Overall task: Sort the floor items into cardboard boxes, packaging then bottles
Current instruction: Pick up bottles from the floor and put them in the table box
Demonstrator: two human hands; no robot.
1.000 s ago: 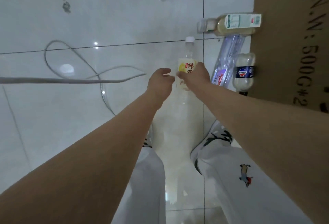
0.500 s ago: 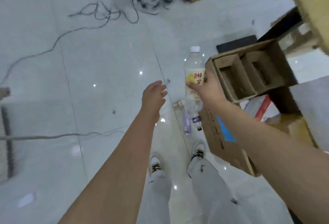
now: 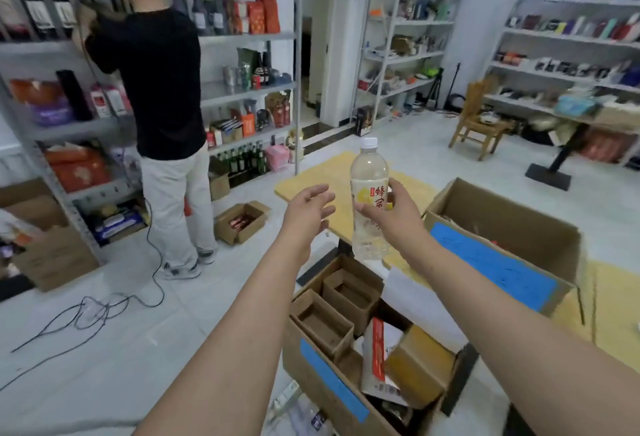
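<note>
My right hand [image 3: 398, 214] grips a clear plastic bottle [image 3: 369, 172] with a white cap and a yellow label, held upright in the air. Below it stands a cardboard box [image 3: 332, 380] with a blue tape strip, holding packaging: small cardboard inserts, a white and red carton, a yellow box. My left hand [image 3: 308, 208] hovers just left of the bottle, fingers relaxed, holding nothing. A second open cardboard box [image 3: 502, 227] with a blue patch sits to the right, behind my right forearm. A few bottles [image 3: 304, 411] lie on the floor by the near box's front corner.
A person in a black shirt [image 3: 156, 89] stands at the metal shelves [image 3: 242, 89] on the left. A cable [image 3: 104, 304] trails over the white floor. A small open box [image 3: 242, 222] sits near the shelves. A yellow mat [image 3: 332, 172], a wooden chair [image 3: 479, 120] and more shelving lie beyond.
My right hand lifted the bottle off the floor and my view rose from the tiles to the room. The bottle now hangs over the near box; the left hand stays beside it.
</note>
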